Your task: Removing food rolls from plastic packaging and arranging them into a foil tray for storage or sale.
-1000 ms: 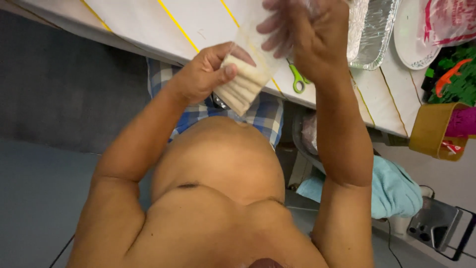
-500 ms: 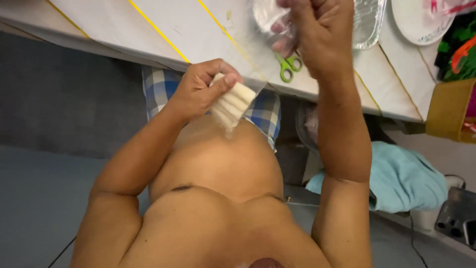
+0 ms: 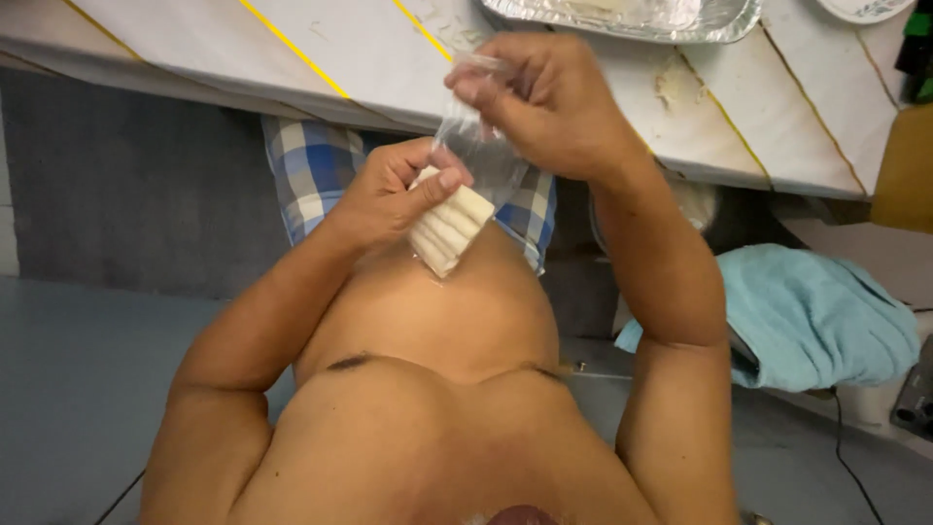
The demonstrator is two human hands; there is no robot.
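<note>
My left hand (image 3: 389, 194) pinches a stack of pale white sticks (image 3: 447, 227) inside the bottom of a clear plastic bag (image 3: 478, 146). My right hand (image 3: 544, 102) is closed on the bag's upper end, just above and to the right of the left hand. Both hands are held in front of my bare belly, below the edge of a white table (image 3: 321, 53) with yellow lines.
A foil tray (image 3: 632, 17) lies on the table at the top. A blue checked cloth (image 3: 301, 165) hangs below the table edge. A light blue towel (image 3: 816, 316) lies at the right. The floor at the left is grey.
My right hand has come down from high over the table to just above the left hand, gathering the bag's top. The view shifted, so the green scissors left the picture.
</note>
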